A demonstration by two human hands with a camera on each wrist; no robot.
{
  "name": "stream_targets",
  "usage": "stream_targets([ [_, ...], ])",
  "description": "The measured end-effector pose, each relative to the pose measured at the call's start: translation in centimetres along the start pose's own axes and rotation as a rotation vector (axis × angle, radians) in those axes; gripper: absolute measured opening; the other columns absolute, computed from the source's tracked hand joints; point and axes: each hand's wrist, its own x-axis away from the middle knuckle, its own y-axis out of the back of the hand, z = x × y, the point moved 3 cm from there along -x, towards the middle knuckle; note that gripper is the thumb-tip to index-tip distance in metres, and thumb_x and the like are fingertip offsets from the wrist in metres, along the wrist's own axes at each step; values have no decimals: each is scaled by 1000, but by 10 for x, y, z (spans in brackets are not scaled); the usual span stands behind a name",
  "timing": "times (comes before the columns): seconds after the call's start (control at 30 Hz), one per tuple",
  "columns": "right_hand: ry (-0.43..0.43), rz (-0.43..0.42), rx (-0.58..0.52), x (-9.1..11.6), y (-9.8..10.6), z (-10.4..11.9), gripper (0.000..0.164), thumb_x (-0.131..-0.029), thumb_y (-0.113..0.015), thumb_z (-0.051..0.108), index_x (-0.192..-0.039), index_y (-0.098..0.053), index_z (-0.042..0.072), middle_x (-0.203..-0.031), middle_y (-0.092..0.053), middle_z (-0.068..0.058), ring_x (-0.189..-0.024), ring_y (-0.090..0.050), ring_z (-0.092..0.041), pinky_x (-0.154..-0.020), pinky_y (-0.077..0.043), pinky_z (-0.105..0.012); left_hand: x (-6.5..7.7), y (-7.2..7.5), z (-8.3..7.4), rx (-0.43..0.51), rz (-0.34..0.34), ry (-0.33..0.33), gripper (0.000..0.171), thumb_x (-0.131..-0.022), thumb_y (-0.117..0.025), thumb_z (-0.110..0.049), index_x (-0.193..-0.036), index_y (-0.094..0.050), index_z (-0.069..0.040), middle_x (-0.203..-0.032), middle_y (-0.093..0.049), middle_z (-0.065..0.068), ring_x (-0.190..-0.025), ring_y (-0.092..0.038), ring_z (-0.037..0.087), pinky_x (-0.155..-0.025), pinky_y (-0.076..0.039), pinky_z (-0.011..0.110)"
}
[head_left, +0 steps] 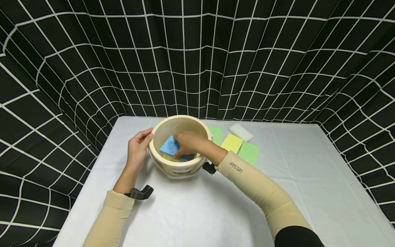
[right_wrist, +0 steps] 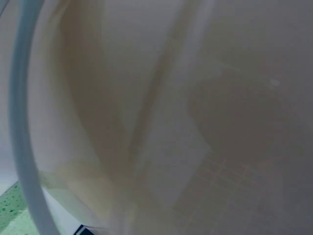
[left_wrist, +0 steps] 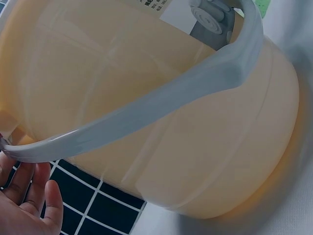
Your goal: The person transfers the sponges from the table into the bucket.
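Bucket (head_left: 182, 164), cream-coloured, is standing upright left of the frame's centre, its grey handle (left_wrist: 146, 108) slanting across the middle of the left wrist view. At its left edge, the left hand (head_left: 138, 146) is steadying the rim, thumb and fingertips pinching it. Right of that, the right hand (head_left: 189, 142) is reaching into the bucket, its thumb and fingers standing apart and curving round a blue sponge (head_left: 168, 146); how firmly they are gripping, I cannot tell, the right wrist view showing mostly blurred bucket wall. The blue sponge is lying inside the bucket, near the centre of the head view, something yellow (head_left: 167, 158) showing below it. Right of the bucket, a green sponge (head_left: 215, 134), a yellow sponge (head_left: 232, 143), a second green sponge (head_left: 248, 153) and a white block (head_left: 240, 132) are lying close together on the white cloth (head_left: 185, 212). Across the upper frame, a black curtain with white grid lines (head_left: 197, 68) is hanging.
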Motion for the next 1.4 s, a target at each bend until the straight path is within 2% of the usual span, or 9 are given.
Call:
stream_targets([
  [0.13, -4, 13, 40, -1, -3, 1, 55, -82, -75, 43, -121, -59, 8, -114, -65, -4, -106, -58, -19, -98, -51, -35, 0, -1, -1, 8, -12, -6, 33, -95, -60, -6, -125, -60, 7, -126, -63, 12, -100, -63, -1, -90, -55, 12],
  [0.3, -17, 27, 77, -4, -9, 0, 64, -83, -73, 48, -130, -56, 9, -124, -62, -5, -115, -57, -20, -103, -49, -37, 0, 0, 0, 19, -21, -9, 33, -94, -61, -6, -124, -60, 7, -118, -67, 2, -99, -64, -1, -89, -55, 12],
  [0.43, -26, 39, 86, -3, -11, -2, 68, -83, -71, 52, -134, -54, 11, -127, -61, -5, -118, -56, -19, -105, -49, -37, -1, -1, 1, 11, -12, -8, 33, -94, -61, -6, -125, -60, 6, -120, -66, 4, -100, -64, -1, -89, -55, 12],
  [0.6, -10, 30, 80, -3, -10, -2, 62, -87, -68, 49, -133, -54, 11, -122, -62, -5, -114, -57, -20, -103, -50, -37, -1, -1, 2, 8, -12, -3, 33, -95, -60, -5, -125, -60, 6, -127, -62, 12, -100, -63, 0, -90, -55, 12],
  [0.73, 26, -30, 58, -2, -6, -1, 56, -90, -66, 46, -132, -56, 10, -123, -61, -6, -114, -58, -21, -103, -50, -36, -1, -1, 2, 6, -13, -5, 32, -95, -59, -5, -125, -60, 6, -126, -63, 12, -99, -63, 0, -89, -55, 12],
  [0.87, 76, -107, 19, 4, 0, 4, 52, -91, -65, 43, -130, -59, 10, -122, -61, -8, -113, -59, -23, -103, -49, -36, -1, -1, 2, 22, -13, -9, 32, -94, -60, -5, -124, -60, 7, -115, -66, 0, -98, -64, 1, -87, -56, 12],
  [1.0, 103, -144, 4, 10, 5, 8, 48, -91, -65, 42, -127, -61, 10, -120, -61, -8, -109, -59, -23, -100, -50, -37, -2, -2, 2, 35, -2, -17, 32, -95, -60, -5, -125, -60, 7, -107, -66, -9, -97, -64, 1, -87, -56, 12],
  [1.23, 88, -224, -44, 21, 12, 5, 46, -91, -67, 38, -126, -62, 9, -121, -58, -10, -107, -56, -24, -96, -51, -37, -1, -1, 2, 19, -1, -18, 32, -95, -60, -5, -125, -60, 7, -111, -66, -5, -97, -64, 0, -87, -56, 12],
  [1.4, 88, -296, -69, 31, 17, -1, 43, -90, -69, 34, -124, -63, 8, -118, -57, -10, -105, -54, -23, -96, -49, -36, 0, 0, 1, 18, -4, -27, 32, -94, -60, -5, -124, -60, 7, -107, -66, -10, -96, -64, 1, -86, -56, 12],
])
